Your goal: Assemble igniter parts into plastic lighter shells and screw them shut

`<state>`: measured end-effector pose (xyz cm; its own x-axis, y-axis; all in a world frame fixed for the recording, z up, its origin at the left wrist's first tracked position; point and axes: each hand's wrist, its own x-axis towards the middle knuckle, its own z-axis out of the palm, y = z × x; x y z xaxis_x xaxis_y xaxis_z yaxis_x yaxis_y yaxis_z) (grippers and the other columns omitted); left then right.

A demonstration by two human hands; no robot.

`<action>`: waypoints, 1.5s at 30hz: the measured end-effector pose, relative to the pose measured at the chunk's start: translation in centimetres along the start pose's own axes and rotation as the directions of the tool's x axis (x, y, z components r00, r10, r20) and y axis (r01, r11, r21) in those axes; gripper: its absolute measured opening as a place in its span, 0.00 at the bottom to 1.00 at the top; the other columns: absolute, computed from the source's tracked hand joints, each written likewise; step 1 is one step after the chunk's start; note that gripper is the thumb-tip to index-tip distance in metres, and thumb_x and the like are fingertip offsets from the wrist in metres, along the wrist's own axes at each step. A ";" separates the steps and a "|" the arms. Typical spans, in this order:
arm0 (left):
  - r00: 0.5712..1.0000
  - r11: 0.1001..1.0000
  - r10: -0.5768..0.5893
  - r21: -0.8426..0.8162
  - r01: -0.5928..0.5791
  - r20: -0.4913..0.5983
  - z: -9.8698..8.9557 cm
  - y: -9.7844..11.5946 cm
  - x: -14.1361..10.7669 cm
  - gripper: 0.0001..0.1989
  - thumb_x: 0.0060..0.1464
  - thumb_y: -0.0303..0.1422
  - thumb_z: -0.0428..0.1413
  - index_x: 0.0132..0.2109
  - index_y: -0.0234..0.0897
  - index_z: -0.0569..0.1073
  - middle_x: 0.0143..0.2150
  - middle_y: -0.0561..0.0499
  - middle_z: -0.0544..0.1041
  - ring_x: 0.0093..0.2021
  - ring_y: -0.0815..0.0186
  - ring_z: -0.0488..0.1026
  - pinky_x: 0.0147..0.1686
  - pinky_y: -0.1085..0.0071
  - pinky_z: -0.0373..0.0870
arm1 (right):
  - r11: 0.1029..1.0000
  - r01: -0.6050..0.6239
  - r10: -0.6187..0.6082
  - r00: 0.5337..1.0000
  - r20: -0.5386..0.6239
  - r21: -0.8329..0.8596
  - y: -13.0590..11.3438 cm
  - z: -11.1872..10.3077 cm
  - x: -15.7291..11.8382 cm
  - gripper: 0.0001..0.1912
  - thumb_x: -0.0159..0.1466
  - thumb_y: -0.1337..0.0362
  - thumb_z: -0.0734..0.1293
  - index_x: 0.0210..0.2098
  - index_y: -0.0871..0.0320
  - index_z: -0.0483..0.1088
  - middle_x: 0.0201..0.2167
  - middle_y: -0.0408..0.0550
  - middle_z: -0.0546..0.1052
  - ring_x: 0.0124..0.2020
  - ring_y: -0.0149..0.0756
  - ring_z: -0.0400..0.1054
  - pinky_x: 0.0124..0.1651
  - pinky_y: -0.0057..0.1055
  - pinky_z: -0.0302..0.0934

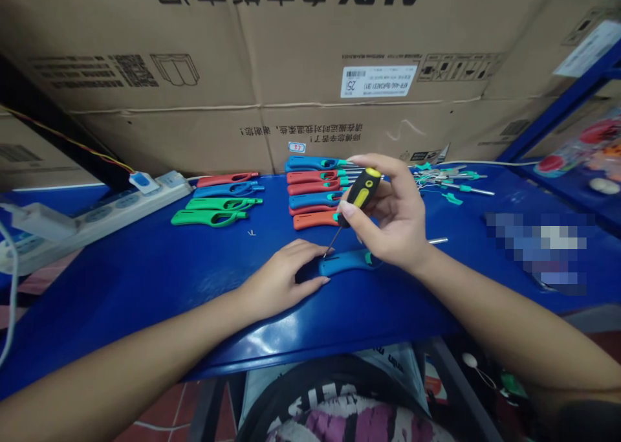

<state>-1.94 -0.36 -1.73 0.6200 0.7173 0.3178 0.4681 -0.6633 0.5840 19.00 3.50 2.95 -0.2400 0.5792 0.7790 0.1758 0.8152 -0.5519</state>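
A black-and-yellow screwdriver (363, 191) is gripped in my right hand (400, 219), its shaft slanting down to the left. Its tip meets the handle end of a blue gas lighter (348, 261) lying on the blue table (233, 261). My left hand (279, 279) rests on the tabletop, thumb and forefinger pinching that same end from both sides. Part of the lighter's nozzle is hidden behind my right hand. Just beyond lies a row of red, blue and orange lighters, the nearest one an orange lighter (314, 220).
Green, blue and red lighter shells (208, 217) lie at the back left, beside a white power strip (111, 212). Metal lighter tubes with teal parts (456, 183) are piled at the back right. A large cardboard box (291, 41) stands behind. Tiny metal pieces (251, 233) lie left of centre.
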 end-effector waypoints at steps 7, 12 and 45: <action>1.000 1.000 -0.003 -0.012 0.003 -0.009 0.0 0.1 -0.2 0.19 0.62 0.34 0.60 0.58 0.39 0.71 0.55 0.45 0.78 0.56 0.58 0.73 0.58 0.58 0.71 | 0.998 -0.034 0.031 0.998 0.059 0.045 -0.3 0.0 -0.2 0.23 0.69 0.60 0.66 0.61 0.52 0.60 0.44 0.48 0.74 0.30 0.30 0.73 0.29 0.28 0.74; 1.000 1.000 0.003 -0.002 -0.003 -0.016 0.1 0.0 -0.2 0.18 0.62 0.34 0.60 0.58 0.38 0.71 0.54 0.45 0.78 0.56 0.59 0.73 0.57 0.59 0.71 | 0.997 0.002 -0.011 0.994 0.104 0.083 -0.3 0.2 -0.3 0.22 0.69 0.61 0.67 0.60 0.52 0.61 0.58 0.52 0.70 0.41 0.34 0.77 0.36 0.28 0.77; 1.000 0.999 -0.022 -0.025 0.021 -0.019 -0.2 0.5 -0.1 0.09 0.62 0.33 0.60 0.47 0.39 0.70 0.45 0.50 0.78 0.47 0.61 0.76 0.49 0.63 0.72 | 0.992 0.052 -0.076 0.975 0.208 0.117 -0.5 0.0 -0.7 0.26 0.65 0.67 0.68 0.61 0.51 0.62 0.55 0.50 0.73 0.36 0.33 0.77 0.33 0.29 0.75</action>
<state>-1.91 -0.73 -1.39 0.5979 0.7355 0.3188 0.4652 -0.6422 0.6092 19.08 2.62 2.66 -0.4461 0.5039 0.7396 0.0499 0.8392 -0.5416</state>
